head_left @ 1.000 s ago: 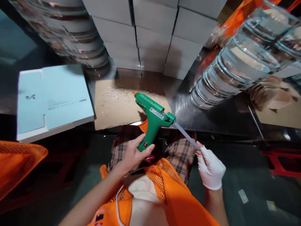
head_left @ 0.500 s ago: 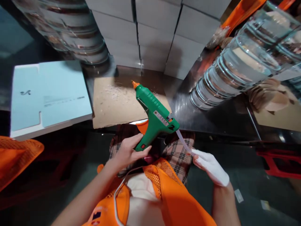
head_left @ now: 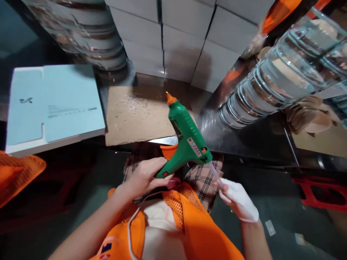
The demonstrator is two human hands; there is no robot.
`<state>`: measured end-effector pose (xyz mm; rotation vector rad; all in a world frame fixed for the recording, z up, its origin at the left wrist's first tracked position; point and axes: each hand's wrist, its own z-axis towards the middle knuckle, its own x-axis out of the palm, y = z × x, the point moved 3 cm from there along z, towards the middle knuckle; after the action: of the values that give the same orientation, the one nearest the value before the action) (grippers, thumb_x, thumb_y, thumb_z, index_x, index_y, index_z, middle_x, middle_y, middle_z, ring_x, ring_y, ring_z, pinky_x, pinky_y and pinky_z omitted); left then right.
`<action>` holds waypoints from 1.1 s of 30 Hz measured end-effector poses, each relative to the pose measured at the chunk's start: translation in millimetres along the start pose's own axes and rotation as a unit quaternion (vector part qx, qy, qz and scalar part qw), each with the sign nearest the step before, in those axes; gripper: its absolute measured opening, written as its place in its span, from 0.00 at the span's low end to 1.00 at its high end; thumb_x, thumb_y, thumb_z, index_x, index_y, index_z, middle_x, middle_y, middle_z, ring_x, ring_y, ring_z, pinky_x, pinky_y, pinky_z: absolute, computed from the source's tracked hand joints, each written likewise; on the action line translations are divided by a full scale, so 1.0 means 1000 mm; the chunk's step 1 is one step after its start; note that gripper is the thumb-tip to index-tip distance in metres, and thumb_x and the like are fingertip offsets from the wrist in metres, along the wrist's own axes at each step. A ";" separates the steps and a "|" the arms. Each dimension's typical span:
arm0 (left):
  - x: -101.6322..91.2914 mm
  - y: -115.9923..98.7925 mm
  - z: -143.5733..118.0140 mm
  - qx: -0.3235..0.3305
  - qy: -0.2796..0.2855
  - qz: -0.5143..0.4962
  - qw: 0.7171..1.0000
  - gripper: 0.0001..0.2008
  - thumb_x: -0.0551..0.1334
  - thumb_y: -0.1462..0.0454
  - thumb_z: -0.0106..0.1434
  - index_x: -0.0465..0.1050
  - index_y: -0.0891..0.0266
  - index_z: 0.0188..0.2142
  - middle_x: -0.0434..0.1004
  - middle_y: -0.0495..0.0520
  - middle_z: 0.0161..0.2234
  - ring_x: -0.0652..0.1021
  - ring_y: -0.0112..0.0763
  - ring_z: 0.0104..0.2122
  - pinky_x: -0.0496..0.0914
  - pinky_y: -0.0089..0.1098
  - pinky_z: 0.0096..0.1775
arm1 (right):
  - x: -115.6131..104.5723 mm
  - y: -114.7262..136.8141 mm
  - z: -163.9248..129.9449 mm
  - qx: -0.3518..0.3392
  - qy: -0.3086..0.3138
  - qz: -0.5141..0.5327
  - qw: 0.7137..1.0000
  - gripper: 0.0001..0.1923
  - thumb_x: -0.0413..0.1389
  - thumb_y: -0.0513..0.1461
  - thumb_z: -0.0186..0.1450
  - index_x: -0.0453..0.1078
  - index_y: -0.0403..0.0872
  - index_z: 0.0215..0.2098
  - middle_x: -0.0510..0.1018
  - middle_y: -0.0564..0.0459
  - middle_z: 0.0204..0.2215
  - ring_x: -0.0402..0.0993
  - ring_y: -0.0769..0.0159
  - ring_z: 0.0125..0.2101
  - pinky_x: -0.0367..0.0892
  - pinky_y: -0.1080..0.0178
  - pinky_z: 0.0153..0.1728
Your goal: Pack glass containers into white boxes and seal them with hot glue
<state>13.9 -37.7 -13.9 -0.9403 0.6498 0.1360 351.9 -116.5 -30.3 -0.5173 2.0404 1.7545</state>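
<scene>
My bare left hand (head_left: 149,174) is wrapped around the handle of a green hot glue gun (head_left: 187,133) with an orange nozzle and trigger. The nozzle points up and away, over a piece of cardboard (head_left: 135,115) dotted with glue bits. A translucent glue stick (head_left: 215,172) sticks out of the gun's rear end. My right hand (head_left: 238,198), in a white glove with bare fingertips, pinches the stick's free end. A pale cord runs over the orange vest from near the handle.
A light-blue flat box (head_left: 70,104) lies at the left table edge. Stacked glass containers stand behind it, and another glass stack (head_left: 260,90) leans at the right. White boxes (head_left: 184,39) form a wall behind. Brown paper pieces (head_left: 309,117) lie far right; a red stool (head_left: 322,193) stands below.
The glue gun's nozzle has swung to the right and the gun's rear has dropped slightly. My right hand has moved a little down and closer to the gun, still pinching the glue stick.
</scene>
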 end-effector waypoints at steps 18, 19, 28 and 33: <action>0.021 -0.002 0.005 -0.069 -0.011 -0.067 0.995 0.10 0.63 0.63 0.70 0.67 0.61 0.32 0.66 0.42 0.26 0.64 0.22 0.24 0.60 0.23 0.26 | -0.012 0.017 0.020 -0.212 -0.064 -0.213 0.952 0.19 0.53 0.45 0.77 0.84 0.47 0.53 0.89 0.47 0.44 0.89 0.58 0.38 0.83 0.62 0.39; 0.021 -0.001 0.007 -0.072 -0.006 -0.072 0.995 0.09 0.63 0.63 0.70 0.67 0.60 0.32 0.66 0.43 0.26 0.64 0.22 0.24 0.59 0.23 0.26 | -0.016 0.018 0.022 -0.203 -0.049 -0.212 0.955 0.19 0.53 0.46 0.77 0.84 0.47 0.53 0.89 0.47 0.44 0.89 0.57 0.39 0.84 0.61 0.40; 0.055 0.002 0.039 -0.127 0.075 -0.050 0.988 0.09 0.61 0.58 0.71 0.68 0.59 0.36 0.73 0.46 0.29 0.71 0.26 0.27 0.63 0.26 0.31 | -0.041 0.028 0.068 -0.335 -0.146 -0.510 0.779 0.19 0.52 0.43 0.79 0.78 0.48 0.62 0.87 0.53 0.31 0.78 0.69 0.22 0.62 0.65 0.24; 0.089 -0.011 0.068 -0.199 0.152 0.048 0.967 0.11 0.61 0.54 0.72 0.71 0.59 0.43 0.82 0.53 0.36 0.83 0.39 0.34 0.68 0.31 0.35 | -0.053 0.010 0.121 -0.366 -0.134 -0.512 0.765 0.17 0.51 0.42 0.79 0.83 0.49 0.52 0.87 0.51 0.32 0.78 0.69 0.26 0.60 0.66 0.28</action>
<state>120.8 -5.5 -28.4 -1.3321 0.9743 0.2164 398.8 6.1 -10.7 -1.2176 0.4993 1.6173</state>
